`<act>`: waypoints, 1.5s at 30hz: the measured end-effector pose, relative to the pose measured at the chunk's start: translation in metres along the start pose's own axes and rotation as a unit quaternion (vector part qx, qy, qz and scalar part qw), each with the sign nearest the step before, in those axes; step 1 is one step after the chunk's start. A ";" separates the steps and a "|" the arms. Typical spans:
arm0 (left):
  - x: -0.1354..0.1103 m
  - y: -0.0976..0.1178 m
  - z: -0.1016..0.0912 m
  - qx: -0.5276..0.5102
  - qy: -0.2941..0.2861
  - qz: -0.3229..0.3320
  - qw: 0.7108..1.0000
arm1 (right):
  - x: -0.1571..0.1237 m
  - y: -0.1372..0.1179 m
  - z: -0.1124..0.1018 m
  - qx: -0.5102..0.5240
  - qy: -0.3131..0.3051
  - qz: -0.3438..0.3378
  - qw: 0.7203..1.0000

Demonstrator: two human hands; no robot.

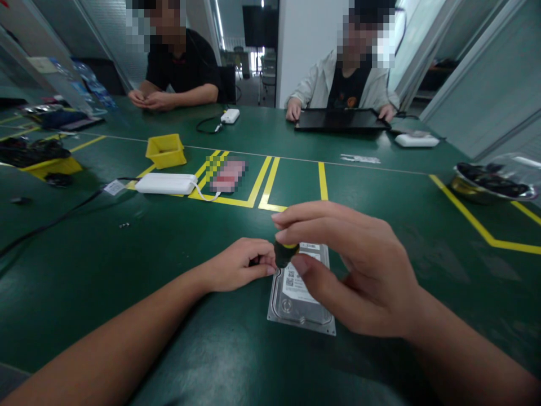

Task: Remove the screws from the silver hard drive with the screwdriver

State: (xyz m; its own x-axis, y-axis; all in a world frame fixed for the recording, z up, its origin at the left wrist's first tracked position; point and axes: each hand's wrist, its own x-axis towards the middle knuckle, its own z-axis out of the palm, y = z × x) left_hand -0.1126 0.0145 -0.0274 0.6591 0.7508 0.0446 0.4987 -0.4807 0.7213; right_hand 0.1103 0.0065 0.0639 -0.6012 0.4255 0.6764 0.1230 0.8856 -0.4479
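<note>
A silver hard drive (301, 301) with a white label lies flat on the green table (169, 270) in front of me. My right hand (359, 270) pinches the black and yellow handle of a small screwdriver (284, 252), held upright over the drive's far left corner. My left hand (239, 265) rests on the table beside that corner, fingers curled, thumb and fingertips pressed against the screwdriver's lower part. The tip itself is hidden by my fingers.
A white power bank (165, 183) with a cable, a yellow bin (164, 150) and small screws (124, 225) lie at the left. A metal bowl (490, 186) sits at the right. Two people sit across the table, one behind a black tray (340, 120).
</note>
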 end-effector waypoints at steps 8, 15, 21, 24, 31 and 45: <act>-0.001 0.002 0.000 -0.006 0.014 -0.009 1.000 | -0.001 0.001 0.000 -0.012 0.002 0.003 1.000; -0.001 -0.001 0.001 0.000 0.005 -0.004 1.000 | 0.000 0.000 0.000 0.005 -0.010 -0.006 1.000; -0.001 0.002 0.001 -0.023 0.023 -0.012 0.999 | -0.001 0.002 0.001 -0.022 0.004 0.006 1.000; -0.001 0.003 0.000 -0.022 0.022 -0.012 0.999 | 0.001 0.003 0.002 -0.025 0.005 0.014 1.000; 0.000 -0.003 0.001 -0.004 -0.008 -0.004 1.000 | -0.001 0.000 0.001 -0.015 -0.005 0.006 1.000; -0.002 0.004 0.000 -0.011 0.000 0.009 1.000 | 0.002 -0.003 -0.004 -0.020 -0.034 0.006 0.999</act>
State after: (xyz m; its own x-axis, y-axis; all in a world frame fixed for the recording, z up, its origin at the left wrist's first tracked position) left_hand -0.1121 0.0114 -0.0244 0.6682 0.7417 0.0585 0.4735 -0.4846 0.7356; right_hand 0.1115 0.0053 0.0689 -0.6516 0.4240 0.6290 0.1617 0.8878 -0.4309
